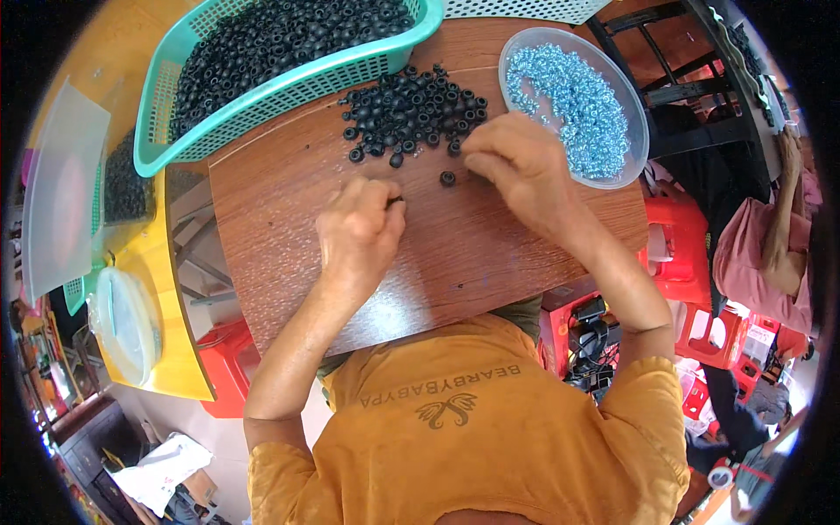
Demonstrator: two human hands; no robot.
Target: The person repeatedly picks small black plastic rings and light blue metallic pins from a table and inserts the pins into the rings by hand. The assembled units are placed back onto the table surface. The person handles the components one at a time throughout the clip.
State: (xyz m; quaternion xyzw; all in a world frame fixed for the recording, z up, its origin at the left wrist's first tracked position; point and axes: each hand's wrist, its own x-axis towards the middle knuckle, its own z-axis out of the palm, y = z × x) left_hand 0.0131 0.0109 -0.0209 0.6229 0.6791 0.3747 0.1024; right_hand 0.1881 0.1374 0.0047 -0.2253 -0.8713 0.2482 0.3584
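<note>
My left hand is closed over the table, with a small black piece showing between thumb and fingertips. It looks like one of the round, hollow-ended black caps in the loose pile on the wood-grain tabletop. My right hand is held in a pinch at the right side of that pile, beside the clear bowl; what its fingertips hold, if anything, is hidden. A single black cap lies between the two hands. Small shiny light-blue pieces fill much of the clear round bowl.
A green plastic basket full of black caps stands at the far left. Beside the table is a yellow surface with a clear round lid. Red stools and a seated person in pink are on the right.
</note>
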